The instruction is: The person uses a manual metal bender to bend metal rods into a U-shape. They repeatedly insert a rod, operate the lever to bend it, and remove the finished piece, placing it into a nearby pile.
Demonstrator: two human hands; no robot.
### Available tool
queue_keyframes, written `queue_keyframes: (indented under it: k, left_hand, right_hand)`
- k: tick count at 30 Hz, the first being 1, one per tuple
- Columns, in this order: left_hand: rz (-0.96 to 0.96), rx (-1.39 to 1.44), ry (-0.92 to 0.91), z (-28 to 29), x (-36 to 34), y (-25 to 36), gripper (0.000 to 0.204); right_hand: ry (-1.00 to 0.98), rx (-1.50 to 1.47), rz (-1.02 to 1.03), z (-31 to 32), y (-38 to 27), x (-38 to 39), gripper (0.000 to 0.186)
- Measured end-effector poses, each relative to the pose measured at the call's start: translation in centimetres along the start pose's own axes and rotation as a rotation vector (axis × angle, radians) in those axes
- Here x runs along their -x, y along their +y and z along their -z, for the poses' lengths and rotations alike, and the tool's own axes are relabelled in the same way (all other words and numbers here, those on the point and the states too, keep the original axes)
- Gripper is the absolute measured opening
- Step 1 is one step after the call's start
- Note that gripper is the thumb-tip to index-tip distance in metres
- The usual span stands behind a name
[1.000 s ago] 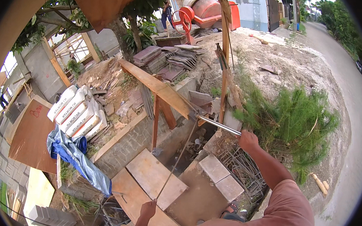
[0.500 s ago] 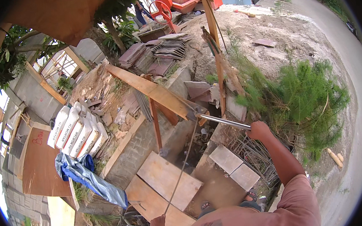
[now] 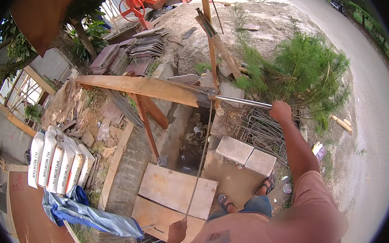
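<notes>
My right hand (image 3: 281,111) grips the near end of a shiny metal pipe (image 3: 244,101), whose far end meets a weathered wooden beam (image 3: 146,85) on posts. My left hand (image 3: 177,230) is closed on a long thin steel rod (image 3: 201,166), which runs away from me up to that same end of the beam, where the exact joint is too small to make out. My sandalled feet stand on a dusty slab (image 3: 226,183) beside two pale blocks (image 3: 233,150) and pale boards (image 3: 176,190).
A trench (image 3: 187,145) lies ahead. Left are stacked white bags (image 3: 59,160), a blue tarp (image 3: 90,218) and plywood (image 3: 38,223). Behind are stacked tiles (image 3: 117,58) and an orange mixer (image 3: 136,6). Right are bent steel bars (image 3: 263,129), a shrub (image 3: 305,71) and a paved road (image 3: 374,153).
My view has tilted and turned, and more of my feet shows. The pipe and my right hand appear slightly higher in view; both hands keep their grips.
</notes>
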State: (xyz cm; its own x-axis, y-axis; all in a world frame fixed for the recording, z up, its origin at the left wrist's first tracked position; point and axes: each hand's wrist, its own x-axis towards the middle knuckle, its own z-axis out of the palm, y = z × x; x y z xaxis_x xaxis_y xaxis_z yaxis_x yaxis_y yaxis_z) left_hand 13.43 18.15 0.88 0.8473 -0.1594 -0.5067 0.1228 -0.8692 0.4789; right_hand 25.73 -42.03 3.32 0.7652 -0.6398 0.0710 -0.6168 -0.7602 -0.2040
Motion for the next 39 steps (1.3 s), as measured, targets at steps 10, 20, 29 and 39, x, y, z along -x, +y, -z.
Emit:
queue_keyframes:
  k: [10, 20, 29, 39]
  left_hand:
    - [-0.188, -0.599, 0.486, 22.4, -20.9, -9.8, 0.042]
    - [-0.252, -0.221, 0.427, 12.5, -16.3, -1.3, 0.037]
    - [-0.452, -0.166, 0.31, 9.2, -25.0, 13.9, 0.041]
    - [-0.468, 0.09, 0.64, 5.9, -18.9, 17.2, 0.03]
  right_hand:
    - [-0.169, -0.333, -0.099, 0.5, -12.5, 18.2, 0.031]
    - [-0.412, -0.307, 0.016, 0.8, -7.6, 12.9, 0.041]
    - [-0.298, -0.364, 0.054, -2.4, -7.2, 11.1, 0.04]
    - [-0.014, -0.553, 0.022, -2.7, 0.0, 12.3, 0.032]
